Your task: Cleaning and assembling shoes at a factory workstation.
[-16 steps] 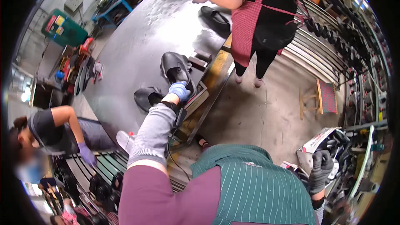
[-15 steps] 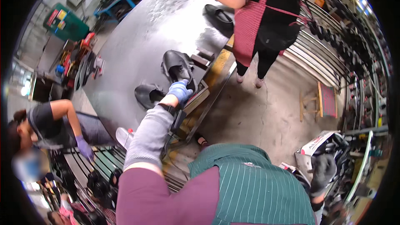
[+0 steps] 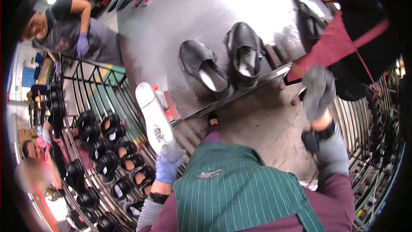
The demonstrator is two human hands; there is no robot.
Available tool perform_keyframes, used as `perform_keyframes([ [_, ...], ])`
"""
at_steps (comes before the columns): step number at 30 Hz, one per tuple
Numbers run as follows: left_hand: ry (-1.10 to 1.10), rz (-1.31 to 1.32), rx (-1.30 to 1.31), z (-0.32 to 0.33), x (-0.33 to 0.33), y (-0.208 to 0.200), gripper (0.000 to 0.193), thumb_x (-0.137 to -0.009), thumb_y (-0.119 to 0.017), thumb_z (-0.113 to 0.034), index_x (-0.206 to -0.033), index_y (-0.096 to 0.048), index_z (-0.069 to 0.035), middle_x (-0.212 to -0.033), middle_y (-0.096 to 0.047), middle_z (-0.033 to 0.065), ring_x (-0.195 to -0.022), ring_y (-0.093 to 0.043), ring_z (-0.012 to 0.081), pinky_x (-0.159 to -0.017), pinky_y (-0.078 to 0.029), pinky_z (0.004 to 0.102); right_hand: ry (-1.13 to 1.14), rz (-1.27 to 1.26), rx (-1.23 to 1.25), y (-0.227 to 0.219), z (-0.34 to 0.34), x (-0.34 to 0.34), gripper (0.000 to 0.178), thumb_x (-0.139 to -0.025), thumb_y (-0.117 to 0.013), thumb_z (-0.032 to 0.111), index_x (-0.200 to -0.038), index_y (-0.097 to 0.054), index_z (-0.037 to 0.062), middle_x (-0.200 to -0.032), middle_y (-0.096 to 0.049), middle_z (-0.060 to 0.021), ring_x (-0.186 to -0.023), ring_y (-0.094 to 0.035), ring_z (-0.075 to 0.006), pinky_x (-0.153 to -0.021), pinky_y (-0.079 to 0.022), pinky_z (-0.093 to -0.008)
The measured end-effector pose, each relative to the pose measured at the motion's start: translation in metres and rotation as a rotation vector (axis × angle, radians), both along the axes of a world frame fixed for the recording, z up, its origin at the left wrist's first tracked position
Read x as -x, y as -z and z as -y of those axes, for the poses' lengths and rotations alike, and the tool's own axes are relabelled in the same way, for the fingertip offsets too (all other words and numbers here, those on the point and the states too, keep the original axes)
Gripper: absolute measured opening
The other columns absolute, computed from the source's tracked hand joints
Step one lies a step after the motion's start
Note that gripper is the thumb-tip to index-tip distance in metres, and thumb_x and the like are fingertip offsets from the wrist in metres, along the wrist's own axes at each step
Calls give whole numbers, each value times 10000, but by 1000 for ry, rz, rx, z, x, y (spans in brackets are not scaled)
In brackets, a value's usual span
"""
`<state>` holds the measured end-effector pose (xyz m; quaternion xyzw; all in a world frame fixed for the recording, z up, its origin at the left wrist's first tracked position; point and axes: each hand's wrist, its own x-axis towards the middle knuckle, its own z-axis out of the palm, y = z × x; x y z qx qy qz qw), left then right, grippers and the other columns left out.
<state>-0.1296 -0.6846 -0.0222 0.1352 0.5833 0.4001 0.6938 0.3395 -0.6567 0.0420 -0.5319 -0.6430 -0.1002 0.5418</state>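
My left hand [image 3: 170, 163], in a blue glove with a greyish palm, is closed on the heel end of a white insole [image 3: 155, 118]. Dark print marks the insole, which lies beside the table's left front corner. My right hand [image 3: 319, 90], gloved in grey, is raised at the right, in front of a co-worker's pink apron. Motion smears its fingers, so I cannot see whether it holds anything. Two black slip-on shoes, a left one [image 3: 198, 62] and a right one [image 3: 243, 38], stand side by side near the front edge of the metal table [image 3: 171, 0], openings toward me.
A co-worker [image 3: 334, 47] stands at the table's right, close to another black shoe [image 3: 305, 19]. At the far left, another person [image 3: 64, 30] wears purple gloves. A rack [image 3: 98, 116] with several black shoes fills the left side; more racks [image 3: 365, 133] line the right.
My left hand has left the shoe on the table and moved back to the white insole. The two shoes now stand upright, neatly paired. My right hand has come up and forward.
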Motion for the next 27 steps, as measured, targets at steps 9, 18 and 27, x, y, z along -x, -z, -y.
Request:
perform_keyframes([
  [9,231,-242,-178,-106,23,12,833,-713,-697,-626,-1270,-421,-72,-946,-585,68,-629,-582,148,-414,-446,245,-416,-1030,640,162,-155,-64,253,-882,-532,-28,-1117,-601,36,-1199,-590,-79,-1127,-549,-214,-987,-430,-306],
  [18,829,-384,-152,-354,32,-15,604,-793,-662,-331,-1282,-481,-26,-1098,-595,83,-969,-572,155,-810,-485,304,503,-297,1180,113,-92,45,594,-809,-686,356,-1267,-494,29,-1046,-618,-220,-954,-611,-326,-804,-474,-402],
  [27,620,-899,-1295,-446,-163,-12,314,-788,-690,-194,-1040,-635,-16,-813,-625,156,-741,-612,295,-699,-508,382,353,-312,1425,118,-92,87,662,-799,-597,208,-1409,-351,141,-1074,-605,-259,-1009,-575,-414,-866,-465,-434],
])
